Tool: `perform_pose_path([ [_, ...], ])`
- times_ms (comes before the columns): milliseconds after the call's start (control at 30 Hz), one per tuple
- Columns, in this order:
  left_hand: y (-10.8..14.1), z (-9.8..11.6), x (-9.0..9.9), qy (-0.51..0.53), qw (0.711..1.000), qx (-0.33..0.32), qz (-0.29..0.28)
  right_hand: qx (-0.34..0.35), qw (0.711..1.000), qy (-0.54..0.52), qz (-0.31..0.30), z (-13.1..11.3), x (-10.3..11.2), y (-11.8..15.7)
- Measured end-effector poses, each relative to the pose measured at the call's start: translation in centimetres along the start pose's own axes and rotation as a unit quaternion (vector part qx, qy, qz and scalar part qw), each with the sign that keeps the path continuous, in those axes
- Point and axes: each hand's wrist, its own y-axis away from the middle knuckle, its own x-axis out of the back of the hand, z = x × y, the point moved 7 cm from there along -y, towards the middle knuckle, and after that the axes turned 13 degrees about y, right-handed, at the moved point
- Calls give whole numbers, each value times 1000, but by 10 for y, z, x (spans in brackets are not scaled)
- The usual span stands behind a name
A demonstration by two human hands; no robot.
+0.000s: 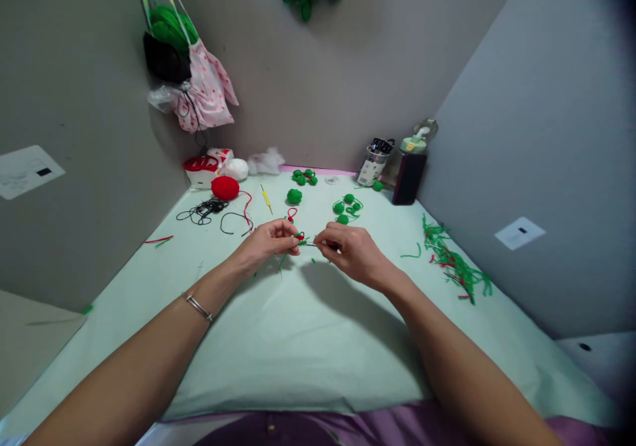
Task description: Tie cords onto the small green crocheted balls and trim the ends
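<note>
My left hand (268, 240) pinches a small green and red crochet piece (300, 238) above the pale green table cover (298, 340). My right hand (350, 250) is closed on a thin crochet hook or needle (314, 244) whose tip points into that piece. Green yarn trails down from the piece to the cover. Both hands meet at the table's middle, a silver bracelet (199, 307) on my left wrist.
A red yarn ball (225, 187), black cord (209, 211), a yellow hook (266, 198) and several finished green pieces (348, 207) lie further back. Green and red yarn scraps (454, 264) are piled at right. A pen cup (373, 162) and bottle (410, 171) stand at the back.
</note>
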Motion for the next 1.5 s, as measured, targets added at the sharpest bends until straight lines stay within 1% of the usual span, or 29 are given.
perform_pose_path([
  [267, 0, 1, -2, -31, 999, -16, -2, 6, 999, 41, -19, -2, -6, 1],
  [367, 1, 2, -4, -37, 999, -18, 11, 6, 998, 67, -18, -5, -8, 1],
  [467, 2, 3, -8, -52, 998, -20, 24, 5, 994, 108, -30, -10, -14, 2],
  [567, 2, 2, -9, -70, 996, -34, 37, -21, 985, 165, -44, -14, -21, 2],
  [667, 2, 4, -10, -97, 992, -60, 52, -43, 977, 205, -44, -19, -25, 3],
  [733, 3, 7, -11, -120, 988, -80, 56, -44, 978, 201, -44, -22, -25, 3],
  [800, 5, 10, -12, -129, 985, -94, 59, -51, 982, 174, -46, -21, -23, 4],
  [933, 6, 12, -12, -126, 986, -91, 64, -68, 990, 117, -46, -16, -20, 4],
  [1100, 5, 13, -10, -120, 986, -91, 72, -68, 992, 99, -45, -15, -21, 4],
  [1267, 5, 11, -10, -129, 985, -88, 71, -75, 990, 109, -56, -15, -22, 4],
  [1500, 6, 4, -15, -144, 982, -110, 60, -80, 980, 170, -68, -17, -30, 7],
])
